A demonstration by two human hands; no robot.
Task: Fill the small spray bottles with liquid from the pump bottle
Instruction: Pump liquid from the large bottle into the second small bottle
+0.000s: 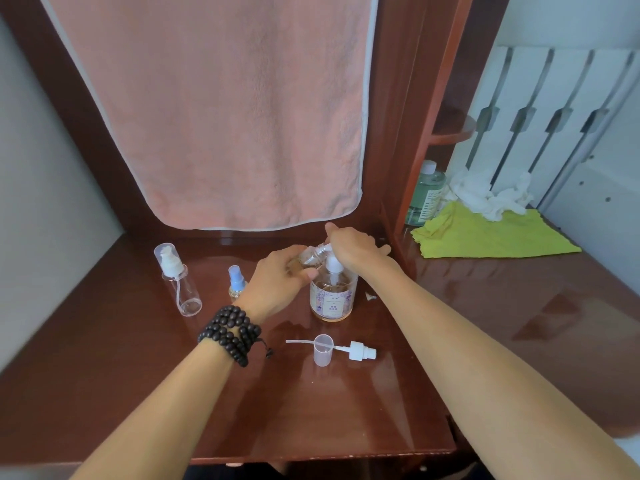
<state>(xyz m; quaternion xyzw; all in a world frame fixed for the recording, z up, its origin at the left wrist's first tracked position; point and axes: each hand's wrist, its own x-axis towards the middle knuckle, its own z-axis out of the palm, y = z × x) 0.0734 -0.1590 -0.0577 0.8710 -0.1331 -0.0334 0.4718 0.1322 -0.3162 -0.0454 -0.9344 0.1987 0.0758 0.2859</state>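
Glossy red-brown desk (pixel 346 403): left hand (pixel 277 282) grips small bottle (pixel 308 259), right hand (pixel 353 245) presses pump bottle (pixel 333 296).

Pump bottle (pixel 333 292) stands upright on the worktop (pixel 346 403). Right hand (pixel 351 245) rests on the pump head. Left hand (pixel 282 271) grips a small clear bottle (pixel 309 258), tilted, at the nozzle. Detached spray head (pixel 360 350) and clear cap (pixel 322 349) lie nearer the worktop's front edge. Two capped small bottles, one clear (pixel 178 282) and one blue-topped (pixel 237 282), stand left.
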